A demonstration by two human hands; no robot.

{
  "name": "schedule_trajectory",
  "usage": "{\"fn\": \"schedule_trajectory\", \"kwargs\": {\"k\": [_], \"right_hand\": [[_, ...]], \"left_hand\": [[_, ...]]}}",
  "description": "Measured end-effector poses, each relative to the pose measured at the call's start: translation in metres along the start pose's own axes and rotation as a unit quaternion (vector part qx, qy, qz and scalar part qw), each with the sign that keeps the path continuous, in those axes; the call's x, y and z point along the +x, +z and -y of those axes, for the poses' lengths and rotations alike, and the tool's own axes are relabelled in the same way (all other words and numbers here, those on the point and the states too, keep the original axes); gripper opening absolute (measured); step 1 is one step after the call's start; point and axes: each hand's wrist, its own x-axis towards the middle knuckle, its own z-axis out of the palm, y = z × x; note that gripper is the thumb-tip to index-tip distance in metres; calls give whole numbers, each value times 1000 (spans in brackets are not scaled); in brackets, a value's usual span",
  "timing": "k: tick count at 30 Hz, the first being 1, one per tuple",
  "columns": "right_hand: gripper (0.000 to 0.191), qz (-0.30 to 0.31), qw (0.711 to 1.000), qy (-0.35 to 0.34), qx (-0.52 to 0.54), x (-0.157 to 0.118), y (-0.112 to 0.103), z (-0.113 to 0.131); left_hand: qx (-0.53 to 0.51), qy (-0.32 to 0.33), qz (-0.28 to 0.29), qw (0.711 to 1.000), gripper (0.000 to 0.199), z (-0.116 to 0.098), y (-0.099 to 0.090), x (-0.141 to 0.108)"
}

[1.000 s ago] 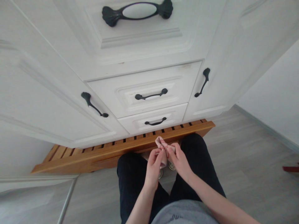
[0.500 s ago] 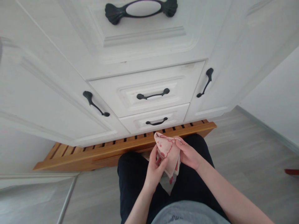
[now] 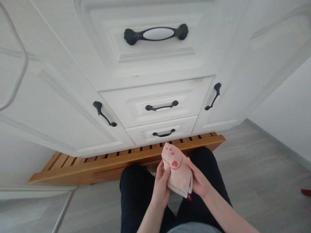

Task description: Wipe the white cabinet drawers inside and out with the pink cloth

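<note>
— Pink cloth [image 3: 179, 173], folded, with a red print: it sits between both hands, above the knees, in front of the white cabinet [image 3: 155, 106].

— The grip?

— The left hand [image 3: 161, 187] pinches its near edge with the thumb on top; the right hand [image 3: 198, 181] cups the far side, fingers curled underneath.

— The risk?

— I judge the loose layers at the bottom could slide apart, since only the edges are held.

one head view, looking steeply down

the single camera sits on the person's head, facing forward and down. near are both hands [image 3: 179, 184]; beyond, close ahead, the white cabinet [image 3: 155, 100] rises, with grey floor [image 3: 255, 168] at right.
</note>
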Motion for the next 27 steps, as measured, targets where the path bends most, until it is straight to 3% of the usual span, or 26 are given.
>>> {"fn": "schedule_trajectory", "kwargs": {"k": [4, 8, 14, 19, 23, 25, 27], "right_hand": [[54, 8, 999, 31, -9, 4, -8, -3], [50, -11, 1000, -5, -13, 7, -12, 14], [56, -44, 997, -68, -18, 1, -6, 26], [55, -85, 991, -87, -64, -5, -12, 29], [62, -198, 967, -151, -61, -3, -10, 29], [65, -205, 958, -176, -92, -1, 2, 19], [65, -156, 961, -173, -150, 1, 17, 6]], "left_hand": [[-37, -20, -12, 999, 51, -17, -5, -5], [-84, -25, -42, 995, 36, -26, -20, -2], [-149, -85, -47, 984, 13, -20, -32, 5], [-130, -148, -89, 976, 17, -18, -43, 6], [22, -43, -144, 988, 30, -19, -43, 2], [71, -10, -108, 992, 29, -17, -31, -4], [78, -9, -30, 996, 40, -12, -15, -9]]}}
